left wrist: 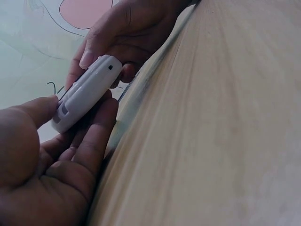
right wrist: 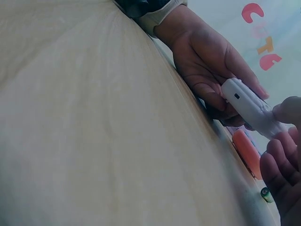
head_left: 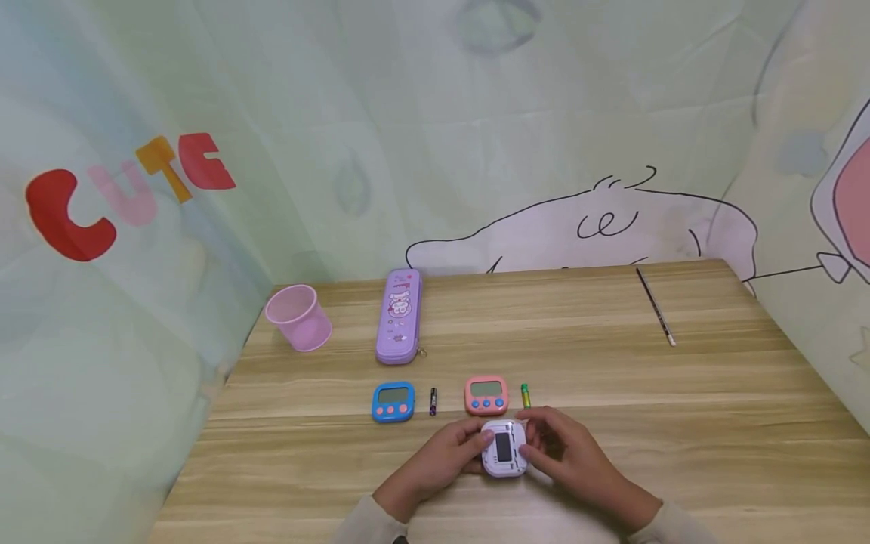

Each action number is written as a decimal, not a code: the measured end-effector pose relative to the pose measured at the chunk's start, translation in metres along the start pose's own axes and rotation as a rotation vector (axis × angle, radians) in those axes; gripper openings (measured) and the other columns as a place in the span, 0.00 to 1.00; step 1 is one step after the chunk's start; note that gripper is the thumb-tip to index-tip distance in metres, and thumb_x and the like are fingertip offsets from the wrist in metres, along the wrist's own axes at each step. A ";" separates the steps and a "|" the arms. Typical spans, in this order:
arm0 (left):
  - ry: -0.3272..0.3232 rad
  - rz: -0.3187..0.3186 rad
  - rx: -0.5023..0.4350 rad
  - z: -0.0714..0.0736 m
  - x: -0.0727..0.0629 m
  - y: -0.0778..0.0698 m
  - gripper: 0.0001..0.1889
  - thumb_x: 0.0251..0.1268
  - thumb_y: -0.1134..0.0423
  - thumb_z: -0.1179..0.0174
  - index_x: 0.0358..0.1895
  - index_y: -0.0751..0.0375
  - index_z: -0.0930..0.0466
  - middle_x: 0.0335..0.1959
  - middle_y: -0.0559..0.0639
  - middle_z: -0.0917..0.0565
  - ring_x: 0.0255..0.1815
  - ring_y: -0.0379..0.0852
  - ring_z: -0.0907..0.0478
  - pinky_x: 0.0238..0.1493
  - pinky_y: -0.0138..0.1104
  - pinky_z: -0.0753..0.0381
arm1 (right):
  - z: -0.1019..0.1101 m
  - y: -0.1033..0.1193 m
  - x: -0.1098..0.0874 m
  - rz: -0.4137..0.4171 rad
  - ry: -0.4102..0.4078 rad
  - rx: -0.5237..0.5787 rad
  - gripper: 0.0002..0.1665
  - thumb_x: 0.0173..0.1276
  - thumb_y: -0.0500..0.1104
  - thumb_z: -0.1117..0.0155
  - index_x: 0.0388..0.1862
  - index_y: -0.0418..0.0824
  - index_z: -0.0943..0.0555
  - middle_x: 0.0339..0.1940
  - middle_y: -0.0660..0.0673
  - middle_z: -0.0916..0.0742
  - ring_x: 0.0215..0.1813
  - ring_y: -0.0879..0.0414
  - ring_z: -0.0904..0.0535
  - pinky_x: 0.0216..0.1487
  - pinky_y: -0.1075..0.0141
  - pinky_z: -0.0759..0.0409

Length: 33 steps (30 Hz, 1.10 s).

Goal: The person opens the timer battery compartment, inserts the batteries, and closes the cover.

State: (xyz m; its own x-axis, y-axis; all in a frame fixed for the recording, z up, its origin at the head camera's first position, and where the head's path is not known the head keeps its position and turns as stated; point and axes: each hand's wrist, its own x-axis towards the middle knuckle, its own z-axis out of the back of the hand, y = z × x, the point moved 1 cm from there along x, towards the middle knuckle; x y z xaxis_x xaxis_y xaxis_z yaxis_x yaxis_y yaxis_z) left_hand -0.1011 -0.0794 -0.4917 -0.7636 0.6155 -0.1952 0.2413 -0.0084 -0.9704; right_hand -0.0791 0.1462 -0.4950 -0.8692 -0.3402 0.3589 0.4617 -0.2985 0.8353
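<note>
A white digital timer is held over the table's near side, its back with a dark rectangle facing up. The left hand grips its left edge, thumb on top and fingers underneath. On the opposite edge, the right hand holds it between thumb and fingers. The left wrist view shows the timer tilted, a small dark slot in its side. Just beyond lie a pink timer and a green battery. Further left are a black battery and a blue timer.
A purple pencil case lies toward the back of the wooden table. At the back left stands a pink cup. A dark pencil lies at the back right. Printed curtains hang around the table.
</note>
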 end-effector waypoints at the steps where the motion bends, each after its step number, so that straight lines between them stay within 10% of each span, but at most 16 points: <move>1: 0.000 -0.001 0.000 0.000 0.000 0.000 0.20 0.78 0.59 0.52 0.61 0.73 0.29 0.52 0.61 0.19 0.49 0.52 0.18 0.49 0.39 0.17 | 0.000 0.000 0.000 -0.003 0.006 0.004 0.22 0.63 0.40 0.29 0.55 0.46 0.23 0.31 0.56 0.21 0.32 0.60 0.23 0.31 0.69 0.20; 33: 0.020 -0.026 0.035 0.001 0.001 0.002 0.21 0.77 0.57 0.51 0.60 0.72 0.29 0.50 0.60 0.18 0.48 0.50 0.18 0.48 0.38 0.17 | -0.002 0.002 0.000 -0.073 0.039 0.047 0.19 0.63 0.45 0.29 0.51 0.50 0.25 0.26 0.56 0.19 0.27 0.60 0.24 0.26 0.68 0.22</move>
State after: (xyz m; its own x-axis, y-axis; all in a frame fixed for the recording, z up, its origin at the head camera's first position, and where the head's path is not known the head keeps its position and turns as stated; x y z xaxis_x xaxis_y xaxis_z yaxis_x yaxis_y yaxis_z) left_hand -0.1019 -0.0800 -0.4935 -0.7573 0.6313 -0.1670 0.1998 -0.0195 -0.9796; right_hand -0.0779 0.1439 -0.4941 -0.8923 -0.3539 0.2803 0.3876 -0.2820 0.8777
